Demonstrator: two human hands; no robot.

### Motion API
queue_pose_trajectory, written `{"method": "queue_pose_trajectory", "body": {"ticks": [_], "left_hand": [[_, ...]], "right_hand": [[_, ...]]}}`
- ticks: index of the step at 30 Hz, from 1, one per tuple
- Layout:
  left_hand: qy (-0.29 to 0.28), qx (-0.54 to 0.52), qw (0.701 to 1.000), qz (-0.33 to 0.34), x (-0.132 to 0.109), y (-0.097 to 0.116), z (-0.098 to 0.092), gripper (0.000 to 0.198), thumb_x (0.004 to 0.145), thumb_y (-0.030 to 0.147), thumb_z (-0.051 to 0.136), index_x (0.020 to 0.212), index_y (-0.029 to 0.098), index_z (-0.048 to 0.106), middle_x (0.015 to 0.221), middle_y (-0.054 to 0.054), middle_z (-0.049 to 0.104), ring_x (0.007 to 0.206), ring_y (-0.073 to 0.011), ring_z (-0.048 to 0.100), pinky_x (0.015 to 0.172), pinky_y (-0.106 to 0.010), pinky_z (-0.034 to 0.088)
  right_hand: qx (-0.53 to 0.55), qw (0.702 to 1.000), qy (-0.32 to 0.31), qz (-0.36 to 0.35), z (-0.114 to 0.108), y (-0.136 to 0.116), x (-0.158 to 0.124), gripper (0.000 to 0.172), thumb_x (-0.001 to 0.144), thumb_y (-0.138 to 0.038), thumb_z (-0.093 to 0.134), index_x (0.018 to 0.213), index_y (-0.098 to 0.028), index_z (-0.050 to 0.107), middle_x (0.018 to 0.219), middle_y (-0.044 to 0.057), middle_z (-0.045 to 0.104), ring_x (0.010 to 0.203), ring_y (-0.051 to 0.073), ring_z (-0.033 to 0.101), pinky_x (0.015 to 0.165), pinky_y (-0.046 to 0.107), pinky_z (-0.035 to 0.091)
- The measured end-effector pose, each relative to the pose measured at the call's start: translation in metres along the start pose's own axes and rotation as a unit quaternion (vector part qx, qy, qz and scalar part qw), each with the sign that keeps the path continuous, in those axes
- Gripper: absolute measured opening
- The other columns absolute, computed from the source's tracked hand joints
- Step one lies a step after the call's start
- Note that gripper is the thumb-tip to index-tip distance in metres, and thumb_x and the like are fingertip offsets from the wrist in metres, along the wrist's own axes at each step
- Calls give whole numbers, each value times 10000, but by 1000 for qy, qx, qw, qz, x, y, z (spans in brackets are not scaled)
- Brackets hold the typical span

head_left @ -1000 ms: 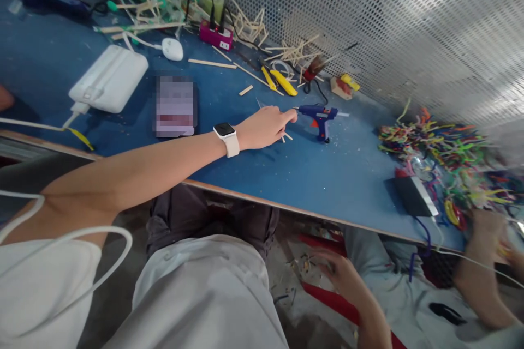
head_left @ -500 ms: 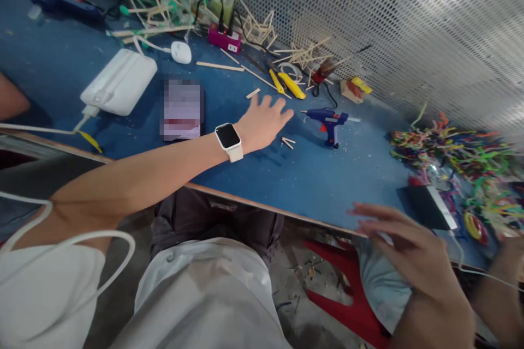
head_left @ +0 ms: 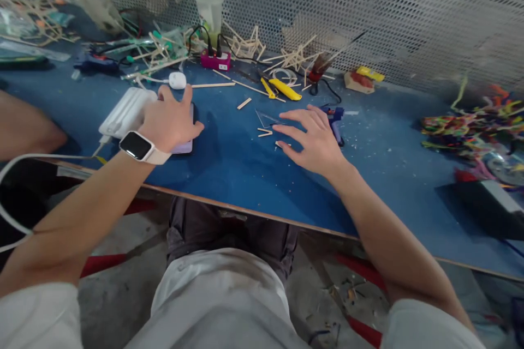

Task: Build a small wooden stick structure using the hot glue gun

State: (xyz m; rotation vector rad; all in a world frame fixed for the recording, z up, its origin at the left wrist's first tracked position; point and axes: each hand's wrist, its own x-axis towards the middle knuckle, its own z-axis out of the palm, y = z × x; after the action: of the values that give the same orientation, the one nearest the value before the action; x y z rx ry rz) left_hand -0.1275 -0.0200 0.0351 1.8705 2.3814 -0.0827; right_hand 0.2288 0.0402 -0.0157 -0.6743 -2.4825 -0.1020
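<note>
My left hand (head_left: 170, 120), wearing a watch (head_left: 137, 145) at the wrist, is spread over a phone (head_left: 185, 147), covering most of it. Beside that hand lies a white power bank (head_left: 129, 112) with a cable. My right hand (head_left: 313, 139) hovers over the blue tabletop with fingers apart. It partly hides a blue glue gun (head_left: 336, 122) behind it. Near its fingertips are small wooden sticks (head_left: 265, 132) forming a V and another short piece (head_left: 283, 145) by the thumb. A short flat stick (head_left: 244, 103) lies farther back.
Yellow-handled pliers (head_left: 284, 89), a magenta power adapter (head_left: 215, 60) and stick frames (head_left: 295, 57) line the perforated metal wall. A drink cup (head_left: 208, 8) stands behind. Colourful pipe cleaners (head_left: 470, 125) and a black box (head_left: 485, 207) lie right. Another person's arm (head_left: 28, 125) rests left.
My left hand has moved left from the loose sticks onto the phone. My right hand has come up from below the table edge to the sticks before the glue gun. The view has shifted.
</note>
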Motion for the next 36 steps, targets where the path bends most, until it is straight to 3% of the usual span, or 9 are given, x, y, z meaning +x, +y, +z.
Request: {"method": "queue_pose_trajectory", "body": {"ticks": [6, 11, 14, 17, 20, 26, 29, 33, 36], "left_hand": [[26, -112, 993, 13, 16, -33, 15, 1421, 771, 962, 633, 1894, 318, 47, 1952, -180, 19, 1497, -688, 489, 1178, -866, 379], [34, -133, 990, 10, 19, -38, 14, 1497, 688, 987, 623, 1891, 284, 76, 1967, -128, 115, 1605, -698, 348, 1219, -863, 308], [53, -136, 989, 6, 9, -20, 10, 1405, 737, 914, 614, 1892, 278, 128, 1980, -136, 54, 1621, -737, 281, 1206, -919, 246], [112, -120, 984, 64, 0, 12, 4, 1191, 841, 752, 606, 1868, 251, 273, 1954, -128, 191, 1689, -652, 237, 1313, -867, 169], [120, -85, 978, 146, 0, 49, 0, 1025, 907, 613, 658, 1836, 308, 352, 1866, -127, 386, 1704, -570, 291, 1356, -819, 212], [134, -35, 964, 228, 14, 99, 1, 829, 1012, 389, 613, 1805, 268, 401, 1852, -204, 371, 1681, -578, 364, 1347, -828, 263], [102, -29, 976, 191, 21, 87, 0, 757, 1040, 407, 581, 1769, 244, 462, 1798, -230, 416, 1612, -600, 435, 1280, -844, 361], [20, 5, 996, 85, 30, 33, -8, 890, 1028, 635, 572, 1795, 220, 394, 1774, -268, 383, 1527, -636, 471, 1133, -876, 486], [-8, 22, 1000, 8, 33, -5, -15, 1057, 962, 764, 586, 1820, 216, 301, 1796, -287, 309, 1429, -600, 582, 1108, -839, 532]], "right_hand": [[126, 990, -1, 71, 5, 6, -14, 296, 1041, -312, 761, 1332, -358, 780, 1490, 89, 752, 1413, 372, 714, 1255, 700, 536], [174, 981, -11, 84, 9, -2, -10, 261, 1045, -304, 750, 1303, -331, 785, 1463, 95, 752, 1385, 351, 720, 1229, 653, 571], [182, 979, -22, 91, 11, -3, -9, 278, 1043, -301, 752, 1318, -302, 787, 1438, 111, 762, 1363, 356, 726, 1218, 644, 580], [179, 979, -18, 98, 10, -1, -11, 293, 1041, -312, 763, 1332, -289, 786, 1419, 116, 774, 1340, 363, 735, 1208, 660, 580], [181, 978, -23, 105, 8, 0, -13, 294, 1039, -322, 770, 1331, -299, 784, 1418, 113, 777, 1329, 366, 739, 1181, 658, 598], [176, 977, -40, 112, 5, 0, -12, 274, 1041, -320, 756, 1313, -310, 789, 1418, 116, 775, 1329, 374, 738, 1190, 670, 591], [175, 977, -42, 114, 3, -2, -12, 266, 1045, -326, 755, 1308, -307, 791, 1429, 118, 774, 1336, 379, 735, 1184, 676, 593], [175, 976, -43, 119, 1, -5, -12, 259, 1043, -322, 756, 1300, -325, 790, 1440, 102, 776, 1348, 382, 733, 1189, 681, 583], [178, 976, -42, 115, 2, -6, -11, 251, 1043, -314, 752, 1292, -318, 790, 1440, 100, 779, 1353, 384, 730, 1204, 687, 567]]}}
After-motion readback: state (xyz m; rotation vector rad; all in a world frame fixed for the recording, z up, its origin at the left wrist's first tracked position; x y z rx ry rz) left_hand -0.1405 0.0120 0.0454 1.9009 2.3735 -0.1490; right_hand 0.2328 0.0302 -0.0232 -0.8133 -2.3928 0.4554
